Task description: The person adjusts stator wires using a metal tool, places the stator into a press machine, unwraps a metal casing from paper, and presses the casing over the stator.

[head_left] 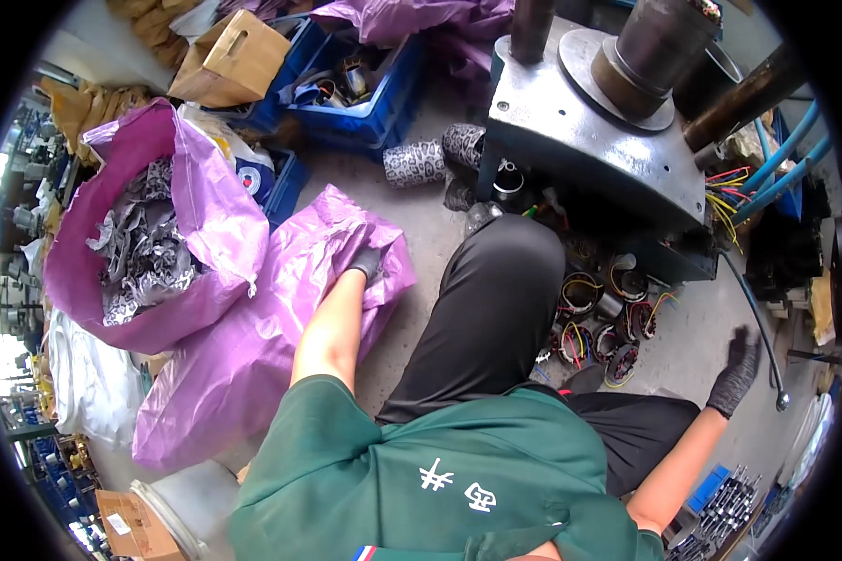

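Two gloved hands are spread: left hand point(366, 262) closed on the purple bag point(253, 346), right hand point(737, 371) open, empty, braced toward the floor point(711, 346).

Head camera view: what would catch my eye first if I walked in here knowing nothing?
Probably the bright purple bags on the left: the left hand grips the nearer one, and another stands open, full of grey scraps. At upper right a heavy grey metal machine stands over coils with coloured wires.

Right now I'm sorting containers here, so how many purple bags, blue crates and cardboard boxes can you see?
Purple bags: 3
Blue crates: 3
Cardboard boxes: 2
Total: 8
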Motion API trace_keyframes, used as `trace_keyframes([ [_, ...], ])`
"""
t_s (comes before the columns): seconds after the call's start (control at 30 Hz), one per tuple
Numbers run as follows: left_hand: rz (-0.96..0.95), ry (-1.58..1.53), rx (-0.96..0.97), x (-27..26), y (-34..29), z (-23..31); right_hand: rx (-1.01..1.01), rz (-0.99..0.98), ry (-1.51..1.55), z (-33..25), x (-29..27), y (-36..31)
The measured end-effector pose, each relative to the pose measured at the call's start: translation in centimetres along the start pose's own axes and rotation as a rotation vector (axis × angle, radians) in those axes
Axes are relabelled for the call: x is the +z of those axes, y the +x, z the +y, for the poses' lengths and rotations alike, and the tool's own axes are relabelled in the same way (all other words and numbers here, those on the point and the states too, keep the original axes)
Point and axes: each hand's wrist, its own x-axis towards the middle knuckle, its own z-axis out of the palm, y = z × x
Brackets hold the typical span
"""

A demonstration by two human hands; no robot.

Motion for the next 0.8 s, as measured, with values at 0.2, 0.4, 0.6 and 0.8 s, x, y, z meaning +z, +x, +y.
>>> trace_keyframes([
  [0.2,-0.028,-0.05,-0.107,-5.9,-0.1,8.0,0.07,-0.633,-0.729,2.6,0.6,-2.5],
  [0.4,-0.41,-0.03,-0.27,-6.7,2.6,-1.8,0.195,-0.966,-0.812,0.7,6.9,-4.7],
  [0.6,-0.305,-0.318,-0.082,-6.8,-0.8,3.2,0.132,-0.922,-0.906,-0.7,6.3,-5.4],
  [0.8,0.034,-0.543,0.207,-5.4,-2.8,-7.8,-0.119,-1.059,-0.587,-2.4,12.0,-5.8],
])
